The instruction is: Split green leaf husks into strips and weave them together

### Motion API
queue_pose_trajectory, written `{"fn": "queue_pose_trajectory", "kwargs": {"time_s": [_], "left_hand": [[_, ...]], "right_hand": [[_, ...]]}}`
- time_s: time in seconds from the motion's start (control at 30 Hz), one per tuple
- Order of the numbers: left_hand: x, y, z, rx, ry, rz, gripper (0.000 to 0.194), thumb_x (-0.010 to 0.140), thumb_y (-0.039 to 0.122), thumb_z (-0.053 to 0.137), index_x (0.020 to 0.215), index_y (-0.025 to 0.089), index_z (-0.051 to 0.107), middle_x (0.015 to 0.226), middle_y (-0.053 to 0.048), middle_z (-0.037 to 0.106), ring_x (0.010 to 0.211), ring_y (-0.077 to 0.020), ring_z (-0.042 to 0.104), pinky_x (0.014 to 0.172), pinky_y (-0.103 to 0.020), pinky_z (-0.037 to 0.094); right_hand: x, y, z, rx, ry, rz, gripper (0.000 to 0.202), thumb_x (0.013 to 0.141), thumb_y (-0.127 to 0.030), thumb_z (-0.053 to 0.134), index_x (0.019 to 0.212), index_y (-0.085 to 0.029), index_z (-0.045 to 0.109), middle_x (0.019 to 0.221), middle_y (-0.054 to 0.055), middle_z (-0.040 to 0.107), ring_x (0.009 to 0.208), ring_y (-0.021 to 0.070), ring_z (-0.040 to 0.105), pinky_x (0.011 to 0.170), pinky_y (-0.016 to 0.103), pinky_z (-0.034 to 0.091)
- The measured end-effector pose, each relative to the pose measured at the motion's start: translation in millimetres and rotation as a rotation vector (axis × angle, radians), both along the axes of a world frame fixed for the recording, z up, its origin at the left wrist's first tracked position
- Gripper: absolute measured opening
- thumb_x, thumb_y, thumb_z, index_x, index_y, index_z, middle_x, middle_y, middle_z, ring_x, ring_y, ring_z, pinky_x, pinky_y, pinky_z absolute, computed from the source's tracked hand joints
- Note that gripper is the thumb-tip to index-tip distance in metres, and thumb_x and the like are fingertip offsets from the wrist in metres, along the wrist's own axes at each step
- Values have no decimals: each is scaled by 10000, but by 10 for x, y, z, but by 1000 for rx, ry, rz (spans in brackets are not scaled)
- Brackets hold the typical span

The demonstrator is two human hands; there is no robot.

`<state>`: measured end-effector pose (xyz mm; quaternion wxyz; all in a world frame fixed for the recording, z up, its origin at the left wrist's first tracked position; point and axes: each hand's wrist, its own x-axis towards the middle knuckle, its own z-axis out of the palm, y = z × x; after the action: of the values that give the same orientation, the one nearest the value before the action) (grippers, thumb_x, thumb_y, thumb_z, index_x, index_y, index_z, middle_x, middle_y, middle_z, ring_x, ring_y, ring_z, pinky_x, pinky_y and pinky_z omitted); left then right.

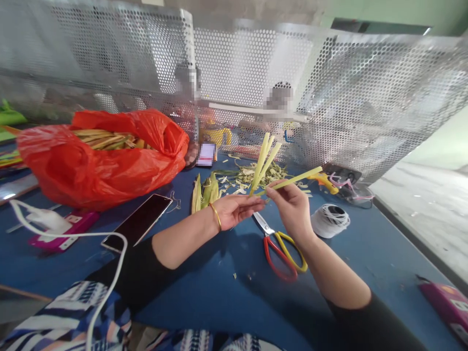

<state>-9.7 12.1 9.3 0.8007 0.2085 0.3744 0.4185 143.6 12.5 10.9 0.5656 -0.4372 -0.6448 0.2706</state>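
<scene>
Several pale yellow-green leaf strips (pixel 260 165) stand up in a fan from my left hand (pixel 239 209), pinched at their lower ends. One more leaf strip (pixel 302 176) points to the right, gripped between thumb and fingers of my right hand (pixel 290 200). Both hands meet above the table, fingertips nearly touching. Below them lie scissors (pixel 280 248) with one red and one yellow handle, blades pointing away from me. A spool of white string (pixel 330 220) stands right of my right hand. Behind my left wrist rest folded dry husks (pixel 206 190).
A red plastic bag (pixel 109 170) of dried husks fills the left, near a phone (pixel 141 222) and a white cable (pixel 122 253). Leaf scraps (pixel 252 175) lie behind my hands. A yellow-handled tool (pixel 325 183) is at right. A perforated metal partition (pixel 241 68) closes the table's back.
</scene>
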Motion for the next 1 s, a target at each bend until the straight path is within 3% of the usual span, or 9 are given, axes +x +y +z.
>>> {"fn": "queue_pose_trajectory", "kwargs": {"time_s": [0.13, 0.27, 0.4, 0.53, 0.63, 0.73, 0.83, 0.9, 1.0], "left_hand": [[3, 18, 37, -50, 1, 42, 177, 886, 109, 598, 752, 59, 703, 709, -102, 731, 609, -134, 712, 360, -114, 420], [-38, 44, 95, -77, 23, 75, 180, 903, 155, 587, 782, 72, 691, 655, -84, 710, 609, -141, 714, 328, -99, 371], [-101, 77, 139, -73, 9, 96, 194, 909, 163, 579, 768, 76, 680, 684, -77, 714, 571, -118, 698, 310, -88, 354], [-134, 110, 139, -67, -45, 152, 169, 896, 121, 584, 755, 77, 665, 713, -77, 722, 591, -124, 706, 370, -112, 451], [-119, 105, 134, -59, -28, 238, 187, 900, 89, 566, 738, 74, 658, 640, -52, 692, 517, -98, 667, 460, -149, 528], [-73, 63, 136, -24, 27, 235, 214, 905, 78, 552, 722, 71, 662, 618, -58, 689, 514, -95, 662, 501, -160, 547], [-4, -1, 117, 4, 80, 171, 218, 901, 78, 560, 714, 74, 672, 639, -73, 709, 541, -108, 680, 515, -167, 552], [43, -41, 82, 14, 111, 125, 206, 890, 79, 578, 710, 78, 677, 652, -77, 718, 555, -115, 689, 517, -170, 550], [92, -75, 11, 4, 158, 47, 169, 870, 80, 608, 720, 85, 687, 659, -75, 724, 574, -121, 696, 555, -173, 552]], "right_hand": [[-20, -65, 8, 166, -156, -41, 110, 807, -328, 615, 761, -229, 628, 753, 18, 671, 713, 175, 601, 702, 323, 481], [47, -73, 38, 354, -398, 51, 137, 880, -291, 560, 792, -234, 649, 784, 27, 703, 752, 181, 638, 724, 327, 473], [128, -53, 68, 679, -743, 144, 174, 917, -252, 527, 818, -219, 666, 731, 26, 681, 666, 153, 593, 692, 316, 428], [122, -68, 68, 853, -1076, 258, 280, 951, -169, 437, 775, -208, 651, 680, 29, 633, 632, 148, 529, 661, 312, 389], [100, -70, 49, 883, -1049, 314, 279, 942, -115, 384, 881, -184, 648, 695, 43, 637, 650, 164, 551, 659, 318, 411], [101, -30, 40, 662, -766, 171, 209, 920, -176, 436, 983, -182, 636, 787, 59, 685, 716, 178, 610, 693, 326, 454], [101, 38, 34, 138, -343, -5, 219, 862, -383, 562, 891, -186, 652, 734, 39, 672, 646, 173, 607, 627, 316, 460], [87, 81, 21, -174, -97, 49, 314, 777, -490, 633, 815, -179, 657, 646, 8, 625, 554, 145, 558, 574, 297, 448], [43, 113, -14, -374, 144, 167, 354, 650, -505, 734, 735, -174, 643, 562, -32, 552, 501, 105, 485, 544, 268, 425]]}}
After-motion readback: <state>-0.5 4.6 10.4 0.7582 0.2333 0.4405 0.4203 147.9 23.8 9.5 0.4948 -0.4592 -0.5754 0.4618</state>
